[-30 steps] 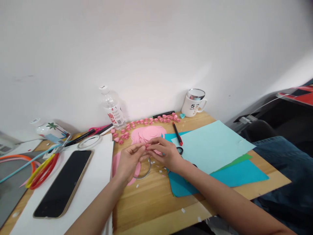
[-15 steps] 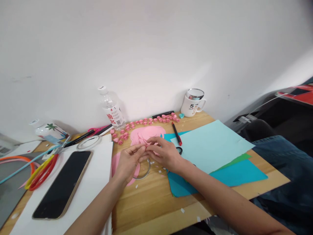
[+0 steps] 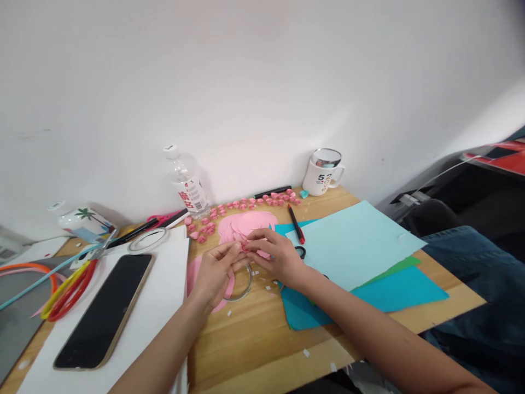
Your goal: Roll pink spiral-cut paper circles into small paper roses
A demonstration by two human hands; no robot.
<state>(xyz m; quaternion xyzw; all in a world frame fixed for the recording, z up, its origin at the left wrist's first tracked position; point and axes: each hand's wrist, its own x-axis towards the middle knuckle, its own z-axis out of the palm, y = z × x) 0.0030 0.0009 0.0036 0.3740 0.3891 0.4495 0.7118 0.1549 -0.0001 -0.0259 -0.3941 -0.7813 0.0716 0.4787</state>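
Observation:
Over the middle of the wooden desk (image 3: 262,339), my left hand (image 3: 215,271) and my right hand (image 3: 275,256) meet fingertip to fingertip. Both pinch one small rolled pink paper piece (image 3: 245,247) between thumbs and forefingers. Right behind the hands lies a stack of pink paper circles (image 3: 246,223). A clear tape ring (image 3: 241,282) sits on the desk under my left hand. Several finished small pink paper rolls (image 3: 241,206) stand in a curved row near the wall.
A dark phone (image 3: 104,306) lies on white paper (image 3: 164,295) at left, beside red and yellow loops (image 3: 68,287) and another tape ring (image 3: 148,239). A water bottle (image 3: 186,183), white mug (image 3: 322,174), red pen (image 3: 297,223) and blue and green sheets (image 3: 356,246) surround the hands.
Both hands stay in place with small finger motions on the pink piece. The view has drifted slightly; nothing else has moved.

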